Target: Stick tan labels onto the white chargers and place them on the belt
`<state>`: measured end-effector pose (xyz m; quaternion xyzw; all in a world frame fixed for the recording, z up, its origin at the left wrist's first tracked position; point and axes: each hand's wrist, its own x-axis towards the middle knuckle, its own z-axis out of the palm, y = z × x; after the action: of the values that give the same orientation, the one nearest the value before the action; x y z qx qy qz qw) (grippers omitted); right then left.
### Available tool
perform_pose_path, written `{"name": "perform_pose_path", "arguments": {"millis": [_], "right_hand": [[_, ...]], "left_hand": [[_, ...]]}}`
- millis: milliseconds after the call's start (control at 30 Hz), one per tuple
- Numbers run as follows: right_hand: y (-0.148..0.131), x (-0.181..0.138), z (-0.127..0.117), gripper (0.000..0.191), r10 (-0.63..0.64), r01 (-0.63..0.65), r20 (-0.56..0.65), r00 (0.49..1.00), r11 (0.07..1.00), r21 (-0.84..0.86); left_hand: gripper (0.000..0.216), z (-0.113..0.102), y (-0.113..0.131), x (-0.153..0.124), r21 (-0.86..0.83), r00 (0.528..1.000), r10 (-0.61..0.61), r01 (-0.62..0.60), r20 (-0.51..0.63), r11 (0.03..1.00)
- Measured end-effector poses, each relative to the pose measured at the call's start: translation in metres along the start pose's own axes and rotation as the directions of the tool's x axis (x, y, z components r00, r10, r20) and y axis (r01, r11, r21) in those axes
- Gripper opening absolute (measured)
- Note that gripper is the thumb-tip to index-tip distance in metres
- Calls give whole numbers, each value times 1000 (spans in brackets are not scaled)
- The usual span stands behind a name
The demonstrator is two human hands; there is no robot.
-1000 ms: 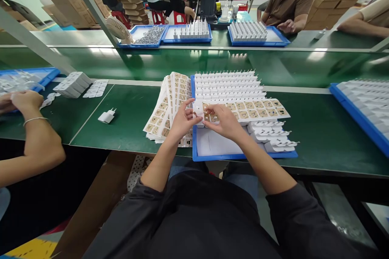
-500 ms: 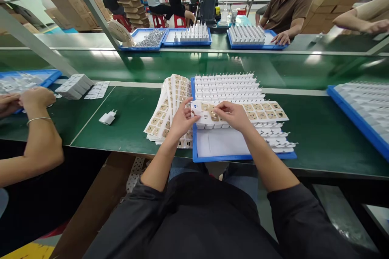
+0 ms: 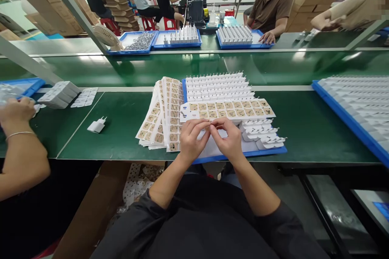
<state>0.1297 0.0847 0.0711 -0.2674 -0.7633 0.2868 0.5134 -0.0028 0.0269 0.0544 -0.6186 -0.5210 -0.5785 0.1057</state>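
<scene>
My left hand (image 3: pixel 191 139) and my right hand (image 3: pixel 230 141) meet fingertip to fingertip over the near edge of a blue tray (image 3: pixel 243 154). Both are pinched on a small thing that the fingers hide. The tray holds rows of white plug adapters (image 3: pixel 217 87). A sheet of tan and white labels (image 3: pixel 231 109) lies across them, just beyond my hands. Left of the tray, touching it, lies a fanned stack of label sheets (image 3: pixel 162 115).
One loose white adapter (image 3: pixel 96 125) lies on the green mat to the left. Beyond it are white blocks (image 3: pixel 59 94) and a co-worker's hand (image 3: pixel 15 111). Another blue tray of adapters (image 3: pixel 355 101) sits at the right. A green conveyor belt (image 3: pixel 182 66) runs behind, with more trays and seated people beyond.
Both hands have drawn back from the label sheet toward my body and closed together. The label sheet now lies flat on the adapters. The view has shifted a little.
</scene>
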Motion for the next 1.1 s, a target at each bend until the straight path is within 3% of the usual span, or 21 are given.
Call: {"name": "perform_pose_path", "arguments": {"millis": [67,133,267,433,533,600,667,733,800,867,933,1000,1100], "right_hand": [[3,-8,-5,7,32,-36,43,999,995,98],[8,-16,-11,11,123,-131,52,991,968,216],[18,-31,-20,18,352,-320,-18,936,870,376],[18,-48,-31,12,392,-320,-94,915,848,423],[17,-61,-46,13,365,-298,-200,909,906,301],[17,-71,-60,12,322,-269,-297,899,941,205],[17,-79,-77,10,296,-244,-408,864,954,174],[18,-87,-95,10,297,-229,-498,815,954,193],[19,-94,-111,11,309,-227,-538,784,950,214],[22,-101,-123,12,338,-245,-547,766,940,239],[25,-107,-129,12,383,-278,-546,745,923,267],[29,-113,-131,12,424,-313,-540,727,905,290],[33,-121,-129,9,467,-346,-491,736,882,322]], "left_hand": [[15,2,2,-5,-170,994,-103,107,34,980],[12,4,4,-11,-343,964,-250,266,90,901],[10,10,14,-23,-568,832,-487,543,267,618],[19,25,30,-30,-633,718,-520,678,462,374],[26,37,37,-27,-615,687,-451,720,570,320],[31,48,39,-22,-560,680,-403,733,613,385],[34,61,42,-15,-447,712,-365,677,600,584],[39,77,47,-9,-243,770,-282,489,573,838],[48,94,54,-5,-11,785,-170,220,596,976],[54,108,63,-5,142,759,-111,24,642,990],[49,118,70,-7,210,755,-96,-56,649,976],[38,124,72,-11,227,778,-100,-56,621,972],[29,121,67,-14,181,798,-138,37,587,983]]}}
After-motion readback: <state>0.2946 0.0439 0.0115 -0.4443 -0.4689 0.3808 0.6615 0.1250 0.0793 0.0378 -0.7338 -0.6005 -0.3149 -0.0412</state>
